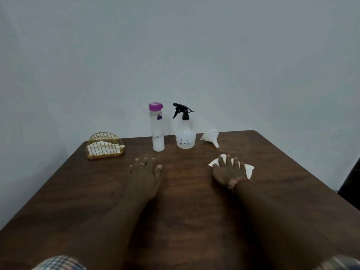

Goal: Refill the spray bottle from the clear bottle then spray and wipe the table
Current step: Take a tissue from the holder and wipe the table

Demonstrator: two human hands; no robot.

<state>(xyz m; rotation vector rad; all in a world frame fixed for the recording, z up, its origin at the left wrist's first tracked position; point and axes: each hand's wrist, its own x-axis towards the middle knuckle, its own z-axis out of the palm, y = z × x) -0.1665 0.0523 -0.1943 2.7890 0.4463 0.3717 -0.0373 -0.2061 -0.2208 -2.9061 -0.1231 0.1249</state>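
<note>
A tall clear bottle with a purple cap stands at the back of the brown table, holding white liquid in its lower part. Right of it stands the spray bottle with a black trigger head screwed on. A white funnel lies on its side further right. My right hand lies flat with spread fingers on a white tissue on the table. My left hand rests flat on the bare wood in front of the clear bottle, holding nothing.
A gold wire holder with white tissues sits at the table's back left corner. A plain wall rises behind the table. A dark object shows past the table's right edge.
</note>
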